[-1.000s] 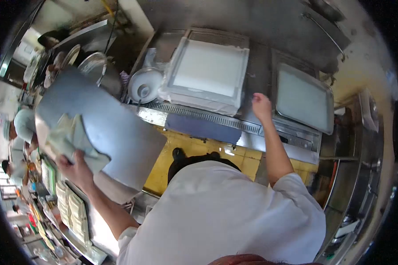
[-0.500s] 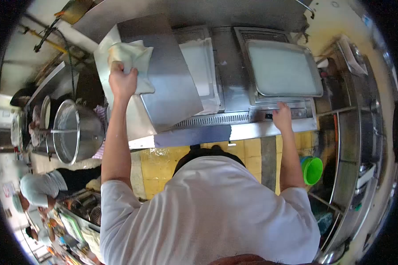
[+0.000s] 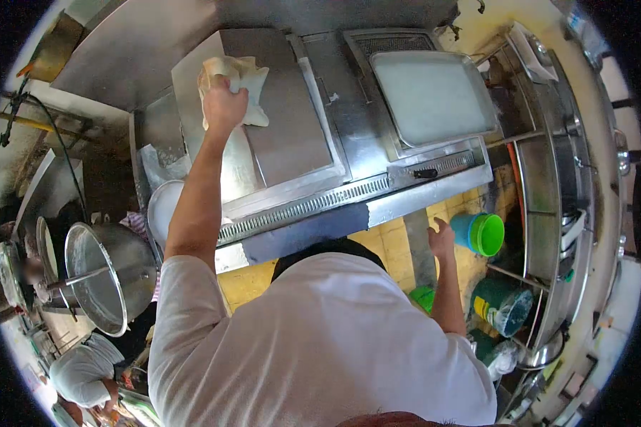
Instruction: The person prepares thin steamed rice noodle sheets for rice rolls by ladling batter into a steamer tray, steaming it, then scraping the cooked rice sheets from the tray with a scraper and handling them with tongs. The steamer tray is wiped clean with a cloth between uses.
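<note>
My left hand is closed on a crumpled pale cloth, pressed against the top of a bent sheet-metal cover. That cover lies over the left part of the steel cooking counter. Low on the right, my right hand hangs in the air past the counter's front edge, fingers apart and holding nothing. In this view it is close to a bright green and blue bucket. A shallow rectangular tray of whitish content sits on the counter's right side.
A black handle sticks out of the slotted front ledge. To the left stand a large steel mixing bowl and a round pale container. Metal shelving lines the right. Another person is at lower left.
The metal cover has come down over the pale-lined section at its right, the cloth still in my left hand. My right hand has moved from the black handle down toward the bucket. The view has turned.
</note>
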Demonstrator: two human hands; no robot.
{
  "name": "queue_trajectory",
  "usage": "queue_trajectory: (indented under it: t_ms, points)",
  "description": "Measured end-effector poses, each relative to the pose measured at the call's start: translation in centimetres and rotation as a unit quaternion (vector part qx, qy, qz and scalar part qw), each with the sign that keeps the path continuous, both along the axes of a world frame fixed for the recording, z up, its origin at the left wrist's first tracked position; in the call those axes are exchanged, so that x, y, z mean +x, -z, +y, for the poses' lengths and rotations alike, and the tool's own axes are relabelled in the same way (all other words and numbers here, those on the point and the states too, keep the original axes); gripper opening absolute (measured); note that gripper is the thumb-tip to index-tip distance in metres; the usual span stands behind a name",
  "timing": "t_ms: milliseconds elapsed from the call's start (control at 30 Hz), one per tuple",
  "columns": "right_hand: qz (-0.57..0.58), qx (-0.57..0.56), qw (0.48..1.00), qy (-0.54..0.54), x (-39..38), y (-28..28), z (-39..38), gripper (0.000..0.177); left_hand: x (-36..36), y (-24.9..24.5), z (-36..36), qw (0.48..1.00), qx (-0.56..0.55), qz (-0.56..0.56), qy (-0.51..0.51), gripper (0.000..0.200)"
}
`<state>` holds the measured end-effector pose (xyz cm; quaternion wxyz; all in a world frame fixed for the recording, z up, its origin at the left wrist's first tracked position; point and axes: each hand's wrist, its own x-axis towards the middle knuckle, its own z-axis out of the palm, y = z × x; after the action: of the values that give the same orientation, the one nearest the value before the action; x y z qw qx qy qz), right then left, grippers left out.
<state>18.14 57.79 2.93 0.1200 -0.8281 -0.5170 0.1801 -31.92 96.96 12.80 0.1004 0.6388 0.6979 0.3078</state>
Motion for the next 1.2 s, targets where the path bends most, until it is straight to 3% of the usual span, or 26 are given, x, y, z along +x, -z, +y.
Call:
queue_trajectory:
  t_ms: [133,300,367,433,467,533,633,733,800,833,967,1200]
  points:
    - [0.039,0.018,0.998,0.042,-1.3,-1.0,0.7,0.043,0.6,1.6,0.4,1.000,-0.011,-0.004,0.014,0.040]
    - [0.058,0.031,0.998,-0.004,-6.2,-4.2,6.6,0.043,-0.6,4.8,0.8,1.000,0.010,-0.001,0.026,0.044]
    - [0.110,0.038,0.992,-0.042,-8.5,-4.1,10.2,0.041,-0.7,4.3,-0.7,0.996,-0.005,-0.086,0.028,0.047]
    - [0.135,0.092,0.978,-0.127,-11.0,-2.7,14.4,0.042,-0.7,2.0,-3.6,0.991,-0.005,-0.136,0.015,0.048]
    - [0.106,0.065,0.981,-0.146,-13.4,-4.5,16.9,0.044,-0.8,0.9,-5.4,0.983,-0.008,-0.184,0.011,0.050]
    - [0.172,0.071,0.963,-0.197,-18.0,-6.8,21.7,0.046,-1.1,1.3,-9.2,0.983,0.049,-0.177,0.012,0.050]
    - [0.163,0.065,0.945,-0.276,-25.5,-10.9,28.7,0.051,-1.5,1.6,-17.3,0.966,0.002,-0.256,0.021,0.045]
    - [0.193,0.146,0.902,-0.357,-32.1,-11.8,35.2,0.054,-2.1,2.8,-25.5,0.961,-0.008,-0.275,0.012,0.038]
    - [0.087,0.088,0.937,-0.326,-37.1,-13.5,38.7,0.059,-3.0,3.9,-30.0,0.951,-0.059,-0.302,-0.026,0.036]
    - [0.091,0.087,0.930,-0.345,-39.1,-12.9,40.1,0.059,-3.6,4.2,-31.7,0.951,-0.052,-0.301,-0.046,0.036]
    - [0.048,0.119,0.931,-0.342,-41.9,-6.1,44.4,0.057,-6.1,5.0,-36.0,0.939,-0.075,-0.314,-0.117,0.034]
    - [0.024,0.111,0.951,-0.289,-43.9,-9.5,41.3,0.049,-8.9,4.6,-36.3,0.925,-0.030,-0.324,-0.195,0.026]
